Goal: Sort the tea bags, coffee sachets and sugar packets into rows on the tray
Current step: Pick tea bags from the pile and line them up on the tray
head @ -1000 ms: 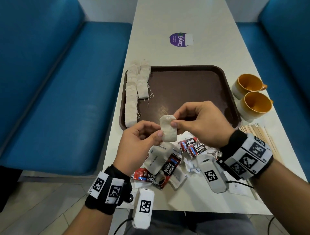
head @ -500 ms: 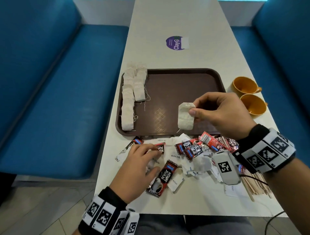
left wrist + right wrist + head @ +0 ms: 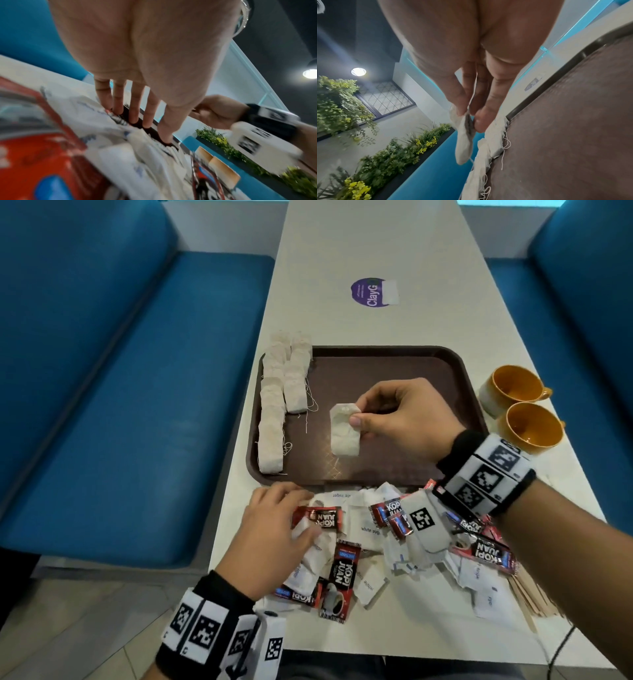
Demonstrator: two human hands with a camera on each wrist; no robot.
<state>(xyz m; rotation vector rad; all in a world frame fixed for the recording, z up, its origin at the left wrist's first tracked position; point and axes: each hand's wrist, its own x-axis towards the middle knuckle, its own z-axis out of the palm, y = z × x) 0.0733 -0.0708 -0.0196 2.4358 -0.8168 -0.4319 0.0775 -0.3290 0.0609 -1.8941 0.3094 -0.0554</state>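
My right hand (image 3: 363, 419) pinches a pale tea bag (image 3: 344, 436) by its top corner and holds it hanging over the middle of the brown tray (image 3: 394, 361); in the right wrist view the same tea bag (image 3: 464, 138) dangles from thumb and fingers. Two rows of tea bags (image 3: 281, 395) lie along the tray's left side. My left hand (image 3: 284, 518) rests palm down, fingers straight, on the loose pile of red coffee sachets (image 3: 344, 570) and white sugar packets (image 3: 368, 525) in front of the tray. In the left wrist view its fingers (image 3: 133, 108) press on the packets.
Two orange cups (image 3: 517, 405) stand right of the tray. Wooden stirrers (image 3: 534, 597) lie at the table's right front. A purple sticker (image 3: 371, 292) marks the far tabletop. Blue bench seats (image 3: 137, 371) flank the white table on both sides.
My left hand let go of the tea bag and dropped onto the sachet pile. My right hand carried the tea bag forward and left over the tray.
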